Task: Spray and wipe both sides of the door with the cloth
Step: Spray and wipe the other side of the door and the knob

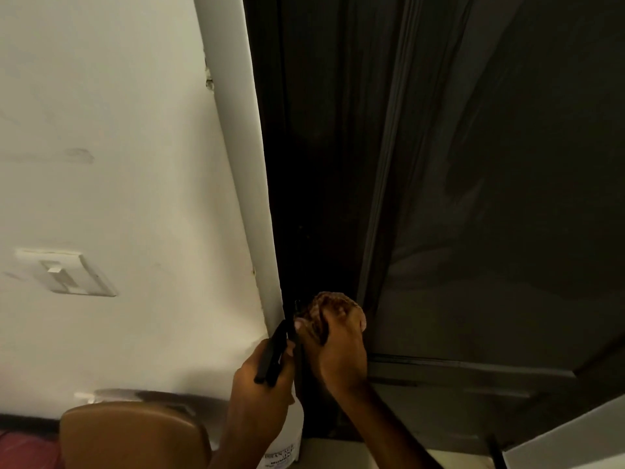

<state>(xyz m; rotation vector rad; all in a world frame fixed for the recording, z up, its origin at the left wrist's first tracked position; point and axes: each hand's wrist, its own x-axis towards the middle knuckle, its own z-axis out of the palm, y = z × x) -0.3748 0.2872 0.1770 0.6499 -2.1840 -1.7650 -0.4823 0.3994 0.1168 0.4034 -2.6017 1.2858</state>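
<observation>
A dark panelled door (473, 198) fills the right half of the head view, hung in a white frame (243, 164). My right hand (338, 346) grips a bunched brown cloth (333, 304) and presses it against the door's left edge, low down near the frame. Just to its left, my left hand (263, 384) holds a white spray bottle (287, 441) by its black trigger head (272, 355), nozzle pointing up toward the door edge. The bottle's lower body with a printed label shows below my wrist.
A white wall (118, 130) with a light switch (67, 272) lies left of the frame. A brown chair back (132, 434) stands at the bottom left. A pale floor strip (338, 451) runs under the door, and a white panel edge (575, 434) sits at bottom right.
</observation>
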